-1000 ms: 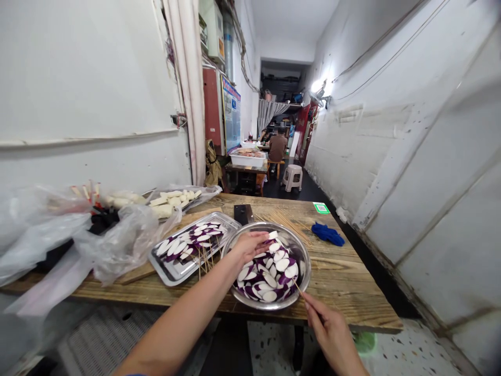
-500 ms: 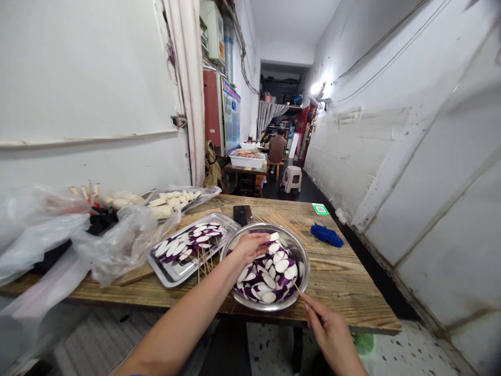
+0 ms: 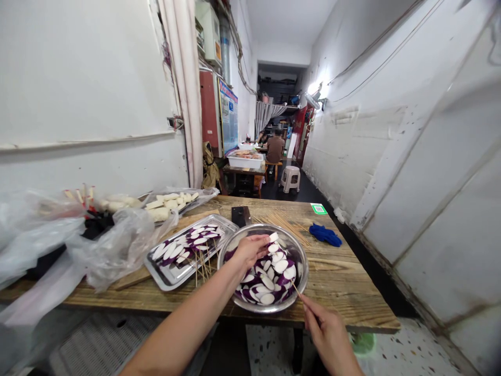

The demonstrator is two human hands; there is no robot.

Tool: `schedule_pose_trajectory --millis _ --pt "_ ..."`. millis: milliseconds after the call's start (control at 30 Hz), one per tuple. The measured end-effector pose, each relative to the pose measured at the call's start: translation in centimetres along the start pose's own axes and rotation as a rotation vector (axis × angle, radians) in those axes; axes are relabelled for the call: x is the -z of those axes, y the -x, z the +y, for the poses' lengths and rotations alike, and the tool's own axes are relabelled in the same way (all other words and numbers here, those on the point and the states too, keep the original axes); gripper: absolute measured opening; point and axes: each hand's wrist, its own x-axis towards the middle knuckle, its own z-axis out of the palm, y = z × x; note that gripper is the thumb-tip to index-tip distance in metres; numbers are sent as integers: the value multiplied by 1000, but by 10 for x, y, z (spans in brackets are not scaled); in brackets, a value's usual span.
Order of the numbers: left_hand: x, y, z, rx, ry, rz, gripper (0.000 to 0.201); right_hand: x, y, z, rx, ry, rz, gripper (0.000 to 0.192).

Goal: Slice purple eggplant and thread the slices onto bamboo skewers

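Left hand (image 3: 250, 249) pinches 1 eggplant slice (image 3: 273, 237) over the steel bowl (image 3: 263, 267) on the surface (image 3: 344, 282); right hand (image 3: 326, 331) grips 1 bamboo skewer (image 3: 296, 290) at the bowl's near rim. Best practice: pierce the slice centrally, fingers clear of the point.

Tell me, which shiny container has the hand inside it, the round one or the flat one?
The round metal bowl. The left hand reaches into its eggplant slices; the flat tray beside it has no hand in it.

The bowl (image 3: 263, 269) of slices (image 3: 270, 271) sits on the surface (image 3: 344, 282), with the tray (image 3: 188, 249) to its left. Loose skewers (image 3: 284, 220) lie behind the bowl, the cloth (image 3: 324, 234) to their right.
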Motion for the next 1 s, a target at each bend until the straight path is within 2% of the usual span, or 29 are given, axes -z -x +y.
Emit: schedule_pose_trajectory --millis 200,333,500,700,800,900,1000 --pt "-3 4 0 -16 34 5 26 -2 -1 -4 31 41 38 41" --pt "-1 4 0 25 23 -31 27 -2 0 -4 68 83 77 39" --pt "1 0 5 97 27 -114 25 -4 -1 -2 120 91 110 36" --pt "-13 11 14 94 302 -286 22 -13 -14 -6 212 65 290 34" --pt "-21 26 7 94 235 -326 28 -18 -21 -9 239 69 367 34" --pt "-27 39 -6 35 173 -310 24 -24 -26 -9 246 80 436 33" --pt "-33 47 -15 38 203 -265 20 -30 -31 -10 269 81 470 33"
